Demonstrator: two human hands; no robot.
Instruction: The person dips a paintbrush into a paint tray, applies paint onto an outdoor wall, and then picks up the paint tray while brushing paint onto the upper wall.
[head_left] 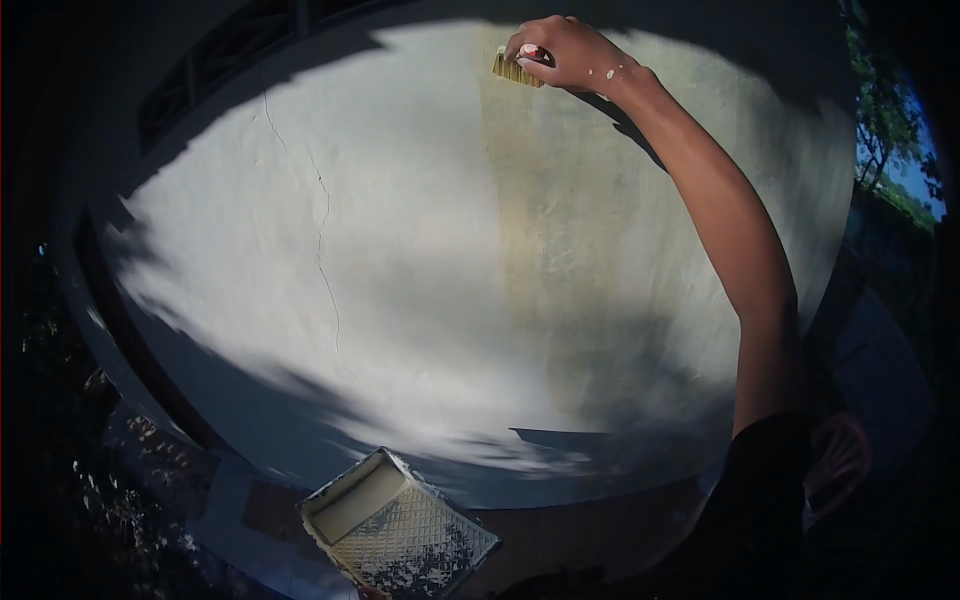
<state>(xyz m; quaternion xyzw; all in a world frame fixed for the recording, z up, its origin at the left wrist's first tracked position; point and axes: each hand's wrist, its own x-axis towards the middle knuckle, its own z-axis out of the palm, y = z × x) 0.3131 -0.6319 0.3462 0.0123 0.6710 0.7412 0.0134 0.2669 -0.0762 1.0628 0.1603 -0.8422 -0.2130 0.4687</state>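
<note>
My right hand (575,55) is raised high, its fingers wrapped round a paintbrush (518,70). The brush's yellowish bristles touch or nearly touch the pale wall (400,200). Specks of white paint mark the back of the hand and the wrist. Below the brush runs a yellowish, damp-looking band (530,240) down the wall. A tilted paint tray (420,530) with a gridded slope shows at the bottom, with pale paint in its deeper end and dark patches on the ramp. My left hand is out of sight; what supports the tray cannot be seen.
A thin crack (322,220) runs down the wall left of the brush. Dark vent openings (225,60) sit at the upper left. A pinkish chair-like object (838,462) stands in shade at the lower right. Trees (885,120) show past the wall's right edge.
</note>
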